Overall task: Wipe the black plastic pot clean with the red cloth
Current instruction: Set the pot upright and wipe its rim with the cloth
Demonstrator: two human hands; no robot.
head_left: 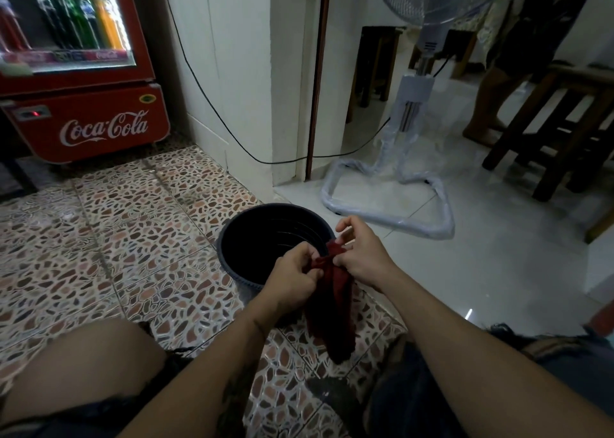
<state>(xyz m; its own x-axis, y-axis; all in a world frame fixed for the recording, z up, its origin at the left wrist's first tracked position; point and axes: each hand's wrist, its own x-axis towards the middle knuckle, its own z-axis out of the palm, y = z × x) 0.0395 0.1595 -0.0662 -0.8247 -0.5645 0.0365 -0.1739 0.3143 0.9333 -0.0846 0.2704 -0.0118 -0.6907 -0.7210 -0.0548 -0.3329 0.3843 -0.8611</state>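
The black plastic pot [259,238] stands upright on the patterned floor tiles, its open mouth facing up. Just in front of its near right rim, both hands hold the red cloth [332,304], which hangs down in a long dark fold toward the floor. My left hand [292,278] pinches the cloth's upper left edge. My right hand [362,254] grips its top right corner, fingers over the pot's rim. Neither hand holds the pot itself.
A red drinks fridge [83,72] stands at the back left. A standing fan [412,158] wrapped in plastic sits to the right behind the pot, its cable running along the wall. Wooden stools [564,131] and another person's legs [491,105] are at the far right.
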